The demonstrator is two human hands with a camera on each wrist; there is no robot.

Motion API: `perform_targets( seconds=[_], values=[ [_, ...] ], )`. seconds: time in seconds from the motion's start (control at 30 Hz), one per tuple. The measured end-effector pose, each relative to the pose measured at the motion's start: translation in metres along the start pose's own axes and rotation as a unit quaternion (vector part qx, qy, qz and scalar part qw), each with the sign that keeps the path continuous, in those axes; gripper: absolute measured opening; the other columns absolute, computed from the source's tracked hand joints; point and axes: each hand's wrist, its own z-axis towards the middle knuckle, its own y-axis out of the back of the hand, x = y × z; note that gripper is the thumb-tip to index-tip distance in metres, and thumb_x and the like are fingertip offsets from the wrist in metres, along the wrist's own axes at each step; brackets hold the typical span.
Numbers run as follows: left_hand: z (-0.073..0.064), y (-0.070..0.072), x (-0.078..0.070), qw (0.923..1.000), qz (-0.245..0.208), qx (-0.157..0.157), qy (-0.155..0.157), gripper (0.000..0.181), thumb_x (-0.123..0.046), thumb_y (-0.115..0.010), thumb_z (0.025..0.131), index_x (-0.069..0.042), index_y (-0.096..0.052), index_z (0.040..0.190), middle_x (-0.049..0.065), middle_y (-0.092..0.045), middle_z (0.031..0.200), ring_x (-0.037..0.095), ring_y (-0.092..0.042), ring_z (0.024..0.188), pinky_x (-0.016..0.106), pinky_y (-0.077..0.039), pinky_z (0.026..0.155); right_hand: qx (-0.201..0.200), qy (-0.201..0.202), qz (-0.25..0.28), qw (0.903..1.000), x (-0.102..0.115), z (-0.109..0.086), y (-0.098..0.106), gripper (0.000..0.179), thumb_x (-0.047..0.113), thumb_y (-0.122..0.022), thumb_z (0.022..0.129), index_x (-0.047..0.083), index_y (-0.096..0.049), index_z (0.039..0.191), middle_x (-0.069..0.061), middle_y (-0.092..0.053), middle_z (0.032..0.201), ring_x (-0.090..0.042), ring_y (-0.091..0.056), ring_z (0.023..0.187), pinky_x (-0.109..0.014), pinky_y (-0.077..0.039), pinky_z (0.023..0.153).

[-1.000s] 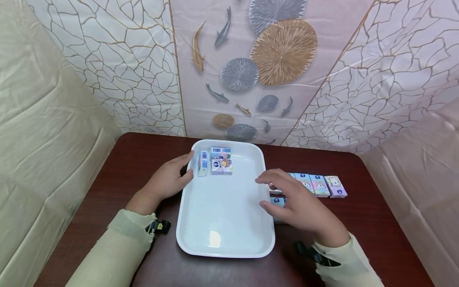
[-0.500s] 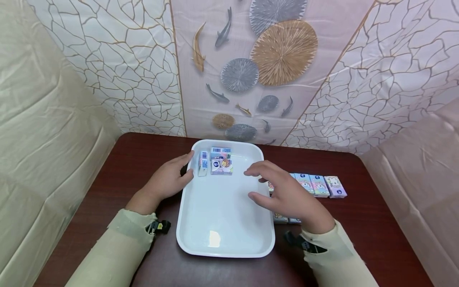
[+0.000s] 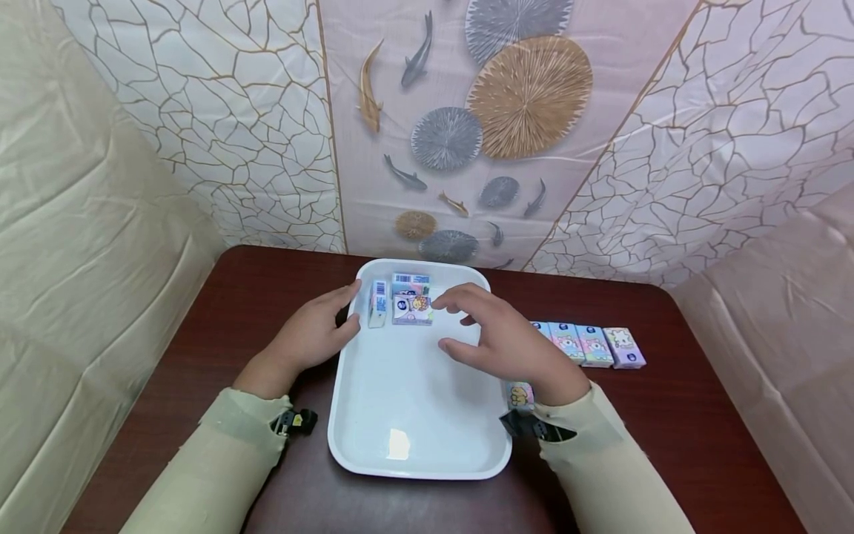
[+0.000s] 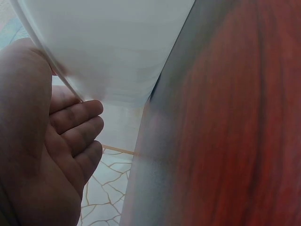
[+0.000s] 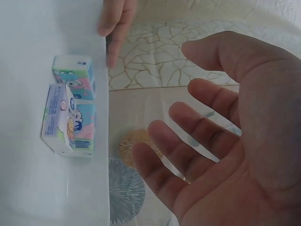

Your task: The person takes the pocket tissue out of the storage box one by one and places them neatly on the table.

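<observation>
A white tray (image 3: 414,404) lies on the dark red table. My left hand (image 3: 313,334) holds its left rim, the thumb over the edge and the fingers outside, as the left wrist view (image 4: 70,127) of that hand partly shows. Three small cartoon-printed packs, like pocket tissues, sit in the tray's far left corner: a narrow upright pack (image 3: 377,304), a blue-pink pack (image 3: 410,283) and a purple-white pack (image 3: 412,310) in front of it. My right hand (image 3: 497,334) hovers over the tray, just right of the purple-white pack, fingers spread and nothing between them.
To the right of the tray, a row of similar packs (image 3: 594,345) lies on the table (image 3: 674,430). Another pack (image 3: 520,394) shows below my right wrist, and my arm hides part of that area. A patterned backdrop (image 3: 280,148) stands behind the table.
My right hand has moved left from the packs beside the tray to over the tray, close to the purple-white pack. My left hand and the tray have stayed put.
</observation>
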Motion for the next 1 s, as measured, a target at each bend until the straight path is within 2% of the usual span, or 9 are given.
perform_targets(
  seconds=[0.33, 0.5, 0.7, 1.0],
  values=[
    [0.001, 0.0, 0.001, 1.0, -0.004, -0.005, -0.007, 0.07, -0.042, -0.054, 0.106, -0.022, -0.028, 0.168, 0.009, -0.04, 0.169, 0.027, -0.041, 0.154, 0.054, -0.041, 0.122, 0.02, -0.033, -0.002, 0.9993, -0.014, 0.024, -0.01, 0.049, 0.033, -0.08, 0.094, 0.039, -0.061, 0.139, 0.012, -0.056, 0.143, -0.017, -0.061, 0.124, -0.046, -0.06, 0.1],
    [0.001, 0.0, 0.002, 0.9999, -0.002, -0.006, -0.01, 0.07, -0.041, -0.055, 0.106, -0.021, -0.029, 0.168, 0.009, -0.04, 0.169, 0.027, -0.042, 0.154, 0.053, -0.041, 0.122, 0.035, -0.057, -0.007, 0.9978, -0.026, 0.034, -0.016, 0.048, 0.034, -0.079, 0.095, 0.03, -0.063, 0.14, 0.009, -0.055, 0.143, -0.024, -0.062, 0.125, -0.048, -0.061, 0.097],
    [0.0, 0.0, 0.002, 1.0, -0.001, -0.005, -0.005, 0.07, -0.042, -0.054, 0.106, -0.022, -0.028, 0.168, 0.008, -0.04, 0.169, 0.026, -0.042, 0.155, 0.053, -0.04, 0.122, 0.045, -0.063, -0.003, 0.997, -0.038, 0.046, -0.022, 0.046, 0.031, -0.079, 0.095, 0.024, -0.065, 0.138, 0.006, -0.057, 0.141, -0.031, -0.062, 0.126, -0.049, -0.061, 0.097],
    [0.001, -0.003, 0.004, 0.9999, -0.006, -0.009, -0.002, 0.07, -0.041, -0.055, 0.105, -0.024, -0.029, 0.167, 0.007, -0.04, 0.169, 0.026, -0.042, 0.154, 0.054, -0.041, 0.121, 0.061, -0.093, -0.017, 0.9936, -0.054, 0.064, -0.03, 0.045, 0.031, -0.078, 0.094, 0.023, -0.065, 0.136, 0.005, -0.058, 0.143, -0.028, -0.061, 0.128, -0.044, -0.059, 0.099]
  ],
)
